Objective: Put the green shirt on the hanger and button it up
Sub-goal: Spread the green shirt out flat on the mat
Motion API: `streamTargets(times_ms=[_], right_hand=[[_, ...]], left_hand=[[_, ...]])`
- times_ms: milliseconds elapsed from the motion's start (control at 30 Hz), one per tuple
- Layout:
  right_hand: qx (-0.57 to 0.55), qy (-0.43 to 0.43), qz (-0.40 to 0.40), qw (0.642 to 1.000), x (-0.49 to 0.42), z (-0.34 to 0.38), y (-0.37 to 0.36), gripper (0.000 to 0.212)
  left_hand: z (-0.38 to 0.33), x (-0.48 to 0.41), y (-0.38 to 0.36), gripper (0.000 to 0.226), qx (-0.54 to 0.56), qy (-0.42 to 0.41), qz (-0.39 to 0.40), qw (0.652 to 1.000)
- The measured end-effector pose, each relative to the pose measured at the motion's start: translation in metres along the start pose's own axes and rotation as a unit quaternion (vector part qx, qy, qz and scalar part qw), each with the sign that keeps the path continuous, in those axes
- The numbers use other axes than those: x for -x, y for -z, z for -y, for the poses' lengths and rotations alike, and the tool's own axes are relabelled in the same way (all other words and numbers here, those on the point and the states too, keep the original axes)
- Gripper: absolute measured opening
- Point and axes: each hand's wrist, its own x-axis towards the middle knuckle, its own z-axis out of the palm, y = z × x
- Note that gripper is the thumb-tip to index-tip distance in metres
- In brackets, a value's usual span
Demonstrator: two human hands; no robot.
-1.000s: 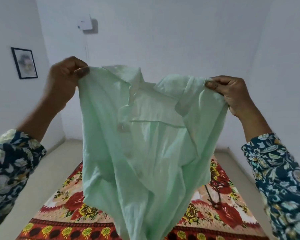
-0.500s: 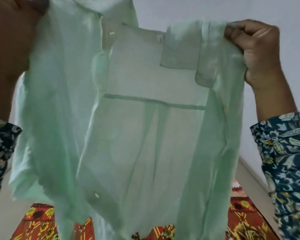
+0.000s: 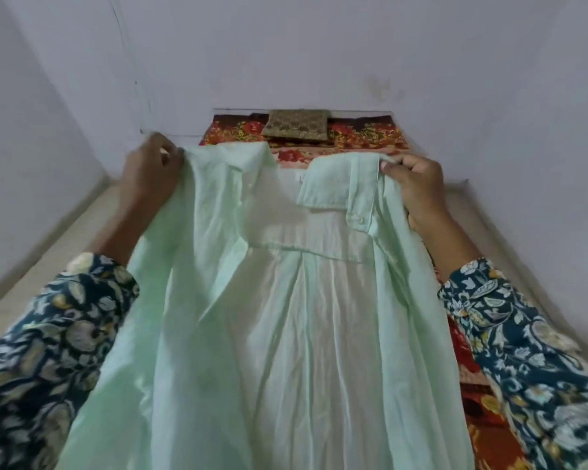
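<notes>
The green shirt [image 3: 286, 317] fills the middle of the view, spread open with its inside facing up, running from the collar at 12 o'clock down to the bottom edge at 6 o'clock. It lies over a bed covered by a red flowered bedspread [image 3: 364, 135], which shows past the collar at 12 o'clock and along the shirt's edge at 4 o'clock.

The left hand [image 3: 146, 174] is at 10 o'clock, its fingers closed in a pinch on the shirt's left shoulder edge just beside the collar. The right hand [image 3: 418, 188] is at 2 o'clock, its fingers curled shut on the right shoulder edge, with the thumb on top of the cloth. Both front panels are open and folded outward, and the pale back panel shows between them, creased in long folds below the yoke seam.

The collar [image 3: 336, 188] is turned down on the right side, and a small button [image 3: 360, 218] sits on the band just below it, near the right hand. Both forearms wear dark blue flowered sleeves [image 3: 523, 351], at 8 o'clock and 4 o'clock.

A brown patterned pillow [image 3: 297, 127] rests at the head of the bed at 12 o'clock, against the pale wall [image 3: 286, 45], well apart from the hands. I cannot make out a hanger here.
</notes>
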Motion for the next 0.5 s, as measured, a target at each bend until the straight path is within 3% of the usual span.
streamTargets(times_ms=[100,233,267,500], right_hand=[[0.041,-0.062,0.003,0.997,-0.033,-0.071,-0.026,0.031],[0.080,-0.125,-0.002,0.989,-0.067,-0.152,-0.060,0.010],[0.088,-0.141,-0.002,0.986,-0.073,-0.170,-0.066,0.015],[0.212,-0.236,0.050,0.947,-0.139,-0.284,-0.114,0.023]], left_hand=[[0.034,-0.008,-0.070,0.026,-0.050,0.031,0.094,0.994],[0.079,-0.027,-0.149,0.021,-0.040,0.063,0.174,0.982],[0.089,-0.028,-0.164,0.018,-0.034,0.078,0.197,0.977],[0.157,-0.057,-0.280,0.021,-0.007,0.160,0.272,0.949]])
